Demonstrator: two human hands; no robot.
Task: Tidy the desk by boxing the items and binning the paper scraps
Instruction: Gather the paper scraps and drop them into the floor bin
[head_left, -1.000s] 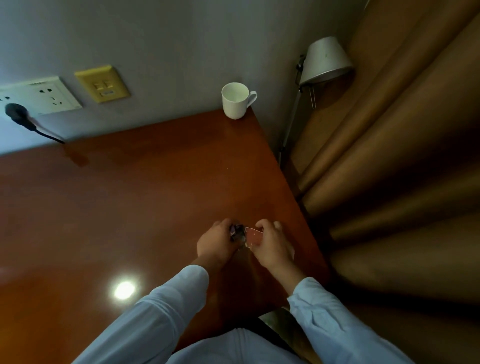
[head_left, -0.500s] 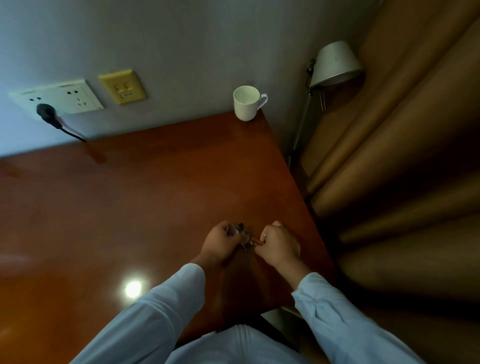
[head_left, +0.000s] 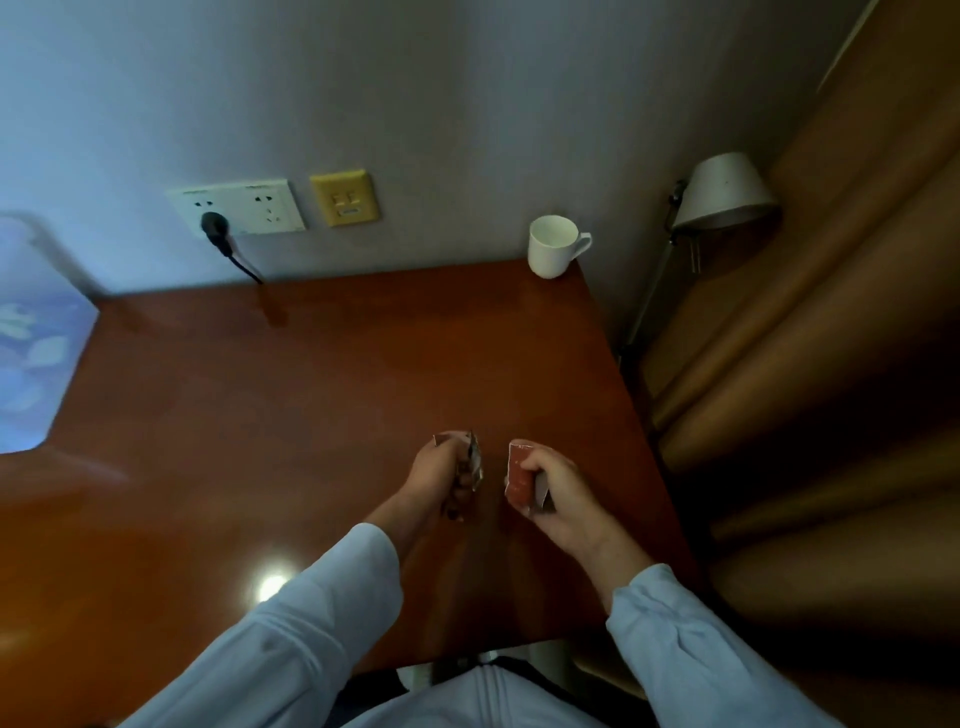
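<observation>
Left hand (head_left: 439, 475): curled round a scrap (head_left: 474, 461) over the worktop (head_left: 291, 415).
Right hand (head_left: 563, 501): pinches a red scrap (head_left: 521, 475), near the right edge.
Edges: mug (head_left: 552, 248) at the far-right corner, box (head_left: 31, 338) on the left, both well apart from the hands.

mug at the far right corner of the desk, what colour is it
Plain white. The mug shows best in the head view, the only view here.

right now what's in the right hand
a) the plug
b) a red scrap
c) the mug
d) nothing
b: the right hand grips a red scrap; the mug stands untouched at the far corner of the desk.
</observation>
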